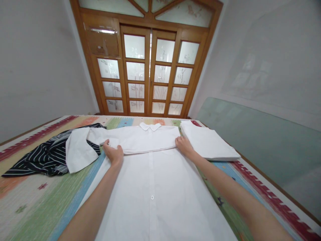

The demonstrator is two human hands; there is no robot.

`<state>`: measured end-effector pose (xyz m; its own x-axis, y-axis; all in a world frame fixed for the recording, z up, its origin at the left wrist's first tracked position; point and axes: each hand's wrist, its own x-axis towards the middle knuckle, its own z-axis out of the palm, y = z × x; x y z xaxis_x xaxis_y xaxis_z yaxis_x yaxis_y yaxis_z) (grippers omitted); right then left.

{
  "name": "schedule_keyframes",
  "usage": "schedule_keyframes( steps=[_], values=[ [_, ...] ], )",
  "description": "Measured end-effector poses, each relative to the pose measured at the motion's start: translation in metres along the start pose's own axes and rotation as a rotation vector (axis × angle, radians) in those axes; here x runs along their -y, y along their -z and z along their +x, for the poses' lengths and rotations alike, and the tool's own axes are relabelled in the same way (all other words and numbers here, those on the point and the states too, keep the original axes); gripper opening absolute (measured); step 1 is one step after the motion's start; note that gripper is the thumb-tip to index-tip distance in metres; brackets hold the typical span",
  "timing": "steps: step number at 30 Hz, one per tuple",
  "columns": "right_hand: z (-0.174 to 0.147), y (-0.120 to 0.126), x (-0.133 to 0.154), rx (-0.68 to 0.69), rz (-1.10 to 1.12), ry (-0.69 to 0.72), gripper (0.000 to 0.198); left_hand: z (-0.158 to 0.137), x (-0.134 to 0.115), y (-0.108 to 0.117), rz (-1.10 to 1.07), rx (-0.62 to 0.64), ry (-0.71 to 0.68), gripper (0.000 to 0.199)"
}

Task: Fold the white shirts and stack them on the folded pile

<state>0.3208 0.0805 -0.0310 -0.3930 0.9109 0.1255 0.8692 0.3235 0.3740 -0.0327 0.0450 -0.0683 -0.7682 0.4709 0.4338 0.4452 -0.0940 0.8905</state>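
A white collared shirt (152,177) lies front up, its collar pointing away from me. One sleeve (147,140) lies folded across the chest, while the other stretches left, with its cuff end (80,150) over a black striped garment (47,152). My left hand (114,154) is at the left end of the folded sleeve, fabric between its thumb and fingers. On the right, my right hand (184,145) has its fingers closed on the sleeve's fold near the shirt's side. A button shows low on the front placket.
Just right of the shirt sits a stack of folded white cloth (209,142). Everything rests on a bed with a colourful striped cover (57,197). A pale green headboard-like panel (265,137) stands along the right wall. Wooden glazed doors (149,67) are beyond the far edge.
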Motion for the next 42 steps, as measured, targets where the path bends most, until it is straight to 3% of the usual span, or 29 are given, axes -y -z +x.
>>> schedule_keyframes(
  steps=[3, 6, 9, 11, 14, 17, 19, 26, 34, 42],
  values=[
    [-0.005, 0.0, 0.0, 0.073, 0.04, 0.056, 0.041, 0.001, 0.0, 0.001, 0.018, -0.012, -0.051, 0.054],
    [-0.003, 0.0, -0.004, 0.211, 0.126, 0.015, 0.036, -0.002, -0.006, 0.007, 0.089, -0.024, -0.114, 0.051],
    [0.007, 0.003, -0.007, 0.276, 0.177, -0.068, 0.029, -0.009, -0.014, 0.012, 0.249, 0.034, -0.309, 0.041],
    [0.016, 0.004, -0.006, 0.264, 0.208, -0.118, 0.031, -0.016, -0.018, 0.012, 0.345, 0.177, -0.479, 0.035],
    [0.03, 0.002, 0.002, 0.205, 0.249, -0.163, 0.042, -0.027, -0.018, 0.006, 0.451, 0.505, -0.651, 0.037],
    [0.043, -0.008, 0.012, 0.173, 0.319, -0.237, 0.056, -0.032, -0.014, 0.002, 0.578, 0.767, -0.658, 0.04],
    [0.051, -0.018, 0.017, 0.18, 0.393, -0.307, 0.064, -0.032, -0.013, 0.001, 0.659, 0.845, -0.61, 0.043],
    [0.073, -0.051, 0.011, 0.188, 0.469, -0.42, 0.071, -0.033, -0.015, 0.002, 0.793, 0.866, -0.605, 0.049],
    [0.096, -0.075, -0.016, 0.159, 0.441, -0.358, 0.071, -0.035, -0.017, 0.001, 0.837, 0.864, -0.617, 0.05],
    [0.108, -0.081, -0.023, 0.154, 0.419, -0.371, 0.076, -0.036, -0.02, 0.002, 0.835, 0.86, -0.603, 0.052]
  ],
)
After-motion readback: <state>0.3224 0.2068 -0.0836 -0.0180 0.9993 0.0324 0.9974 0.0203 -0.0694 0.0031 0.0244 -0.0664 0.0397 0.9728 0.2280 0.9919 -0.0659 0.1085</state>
